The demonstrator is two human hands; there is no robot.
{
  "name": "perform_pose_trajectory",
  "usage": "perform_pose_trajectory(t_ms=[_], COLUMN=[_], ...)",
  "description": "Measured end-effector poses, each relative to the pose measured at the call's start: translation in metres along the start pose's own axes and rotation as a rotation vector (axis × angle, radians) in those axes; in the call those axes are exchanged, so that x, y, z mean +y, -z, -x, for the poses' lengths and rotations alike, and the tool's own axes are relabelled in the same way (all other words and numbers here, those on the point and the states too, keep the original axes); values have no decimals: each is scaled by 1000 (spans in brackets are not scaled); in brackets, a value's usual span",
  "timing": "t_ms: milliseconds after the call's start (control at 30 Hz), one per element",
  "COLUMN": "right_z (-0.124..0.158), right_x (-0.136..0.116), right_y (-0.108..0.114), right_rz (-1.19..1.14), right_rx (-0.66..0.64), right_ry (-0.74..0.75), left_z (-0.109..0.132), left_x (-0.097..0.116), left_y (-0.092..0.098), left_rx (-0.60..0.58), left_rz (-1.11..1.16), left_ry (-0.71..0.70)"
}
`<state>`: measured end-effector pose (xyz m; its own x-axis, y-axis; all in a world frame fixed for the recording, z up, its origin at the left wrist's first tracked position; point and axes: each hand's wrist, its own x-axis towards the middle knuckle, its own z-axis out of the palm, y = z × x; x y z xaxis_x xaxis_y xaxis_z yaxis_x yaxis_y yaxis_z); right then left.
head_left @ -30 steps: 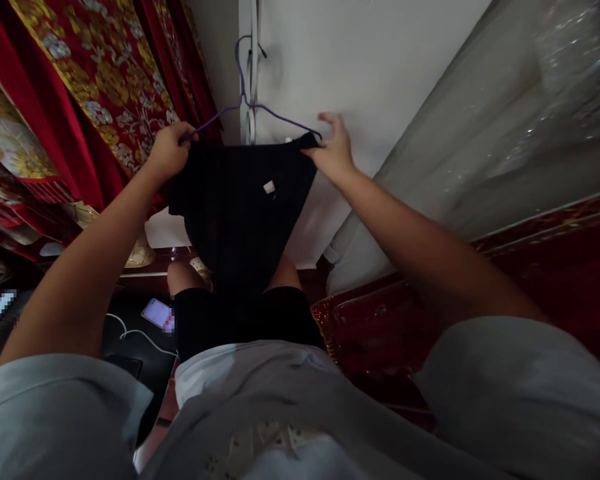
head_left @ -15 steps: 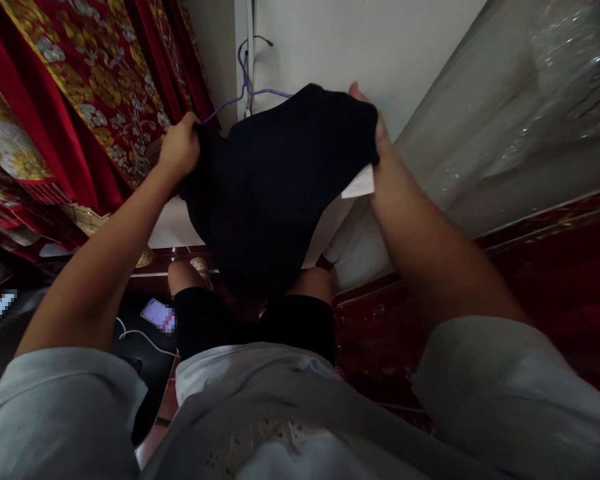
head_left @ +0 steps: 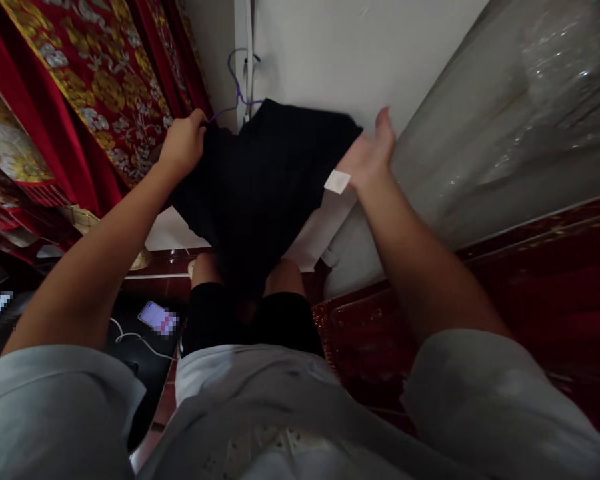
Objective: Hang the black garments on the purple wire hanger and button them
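A black garment (head_left: 265, 180) hangs in front of me on a thin purple hanger (head_left: 239, 90). My left hand (head_left: 184, 141) is closed on the garment's upper left corner, where the hanger's arm reaches it. At the other side, my right hand (head_left: 373, 150) has its palm turned up and its thumb stretched away. The right fingers pass behind the garment's right edge, so their tips are hidden. A small white tag (head_left: 337, 181) sticks out from that edge, just below my right hand. The garment's lower part drops down between my knees.
Red cloth with gold and silver embroidery (head_left: 115, 87) hangs at the left. A phone (head_left: 156, 316) and a white cable (head_left: 143, 339) lie on a black surface at lower left. Clear plastic wrapping (head_left: 490, 147) covers things at the right, beside a white panel (head_left: 360, 53).
My right hand has moved left and turned, its thumb now off the cloth. The garment's right side has slackened and shifted left. My left hand keeps its hold.
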<state>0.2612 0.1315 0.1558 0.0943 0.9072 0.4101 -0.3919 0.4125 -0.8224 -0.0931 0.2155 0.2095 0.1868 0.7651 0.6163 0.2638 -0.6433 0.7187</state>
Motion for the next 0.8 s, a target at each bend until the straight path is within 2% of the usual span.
perform_pose_trajectory(t_ms=[100, 167, 233, 333, 400, 467, 533, 600, 700, 767, 800], right_z=[3, 10, 17, 24, 28, 34, 41, 47, 51, 51, 50], right_x=[-31, -47, -51, -33, -6, 27, 57, 77, 86, 83, 81], right_y=[-27, -48, -62, -64, -61, -64, -74, -88, -103, -100, -94], right_rz=[-102, -61, 15, 216, 443, 708, 921, 1053, 1094, 1040, 1013], right_rx=[-52, -123, -158, -248, -328, -311, -250, -224, -212, -241, -250], right_ry=[-124, -127, -176, -361, -423, -327, -81, 192, 414, 469, 486], left_z=[-4, -5, -4, 7, 19, 36, 52, 64, 71, 69, 69], left_x=[0, 3, 8, 19, 30, 41, 51, 55, 51, 49, 50], left_y=[10, 24, 39, 49, 43, 27, 3, -24, -60, -68, -66], left_rx=[-3, 45, 68, 60, 34, -39, -160, -230, -174, -132, -126], left_rz=[-97, -129, -149, -40, 134, 312, 417, 481, 523, 524, 524], left_ry=[-7, 14, 54, 132, 153, 160, 160, 161, 139, 111, 100])
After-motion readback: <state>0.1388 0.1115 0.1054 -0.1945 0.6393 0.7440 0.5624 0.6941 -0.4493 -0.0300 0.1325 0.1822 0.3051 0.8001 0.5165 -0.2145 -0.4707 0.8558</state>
